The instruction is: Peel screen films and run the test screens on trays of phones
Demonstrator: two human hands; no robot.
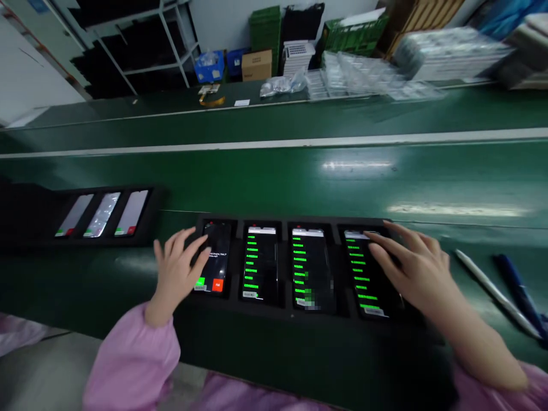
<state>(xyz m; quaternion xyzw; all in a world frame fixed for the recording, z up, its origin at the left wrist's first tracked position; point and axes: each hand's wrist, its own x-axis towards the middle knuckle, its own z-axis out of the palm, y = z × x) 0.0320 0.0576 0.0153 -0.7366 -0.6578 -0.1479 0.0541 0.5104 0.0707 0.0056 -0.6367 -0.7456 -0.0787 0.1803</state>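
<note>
Several phones with lit screens lie in a black tray (285, 314) on the green bench. My left hand (177, 268), fingers spread, is over the left edge of the leftmost phone (220, 260), whose dark screen shows a green and a red button. Two middle phones (260, 262) (310, 268) show green text lines on black. Over the upper right part of the rightmost phone (362, 277), also with green lines, is my right hand (411, 257), its fingers apart and holding nothing. Whether the fingertips touch the screens is not clear.
Another black tray (156, 211) with lit phones (103, 214) lies at the left. A white pen (492, 288) and a dark blue pen (518, 288) lie at the right. Across the back are plastic-wrapped stacks (454, 54), a cardboard box (257, 65), crates (265, 31) and a metal rack (171, 40).
</note>
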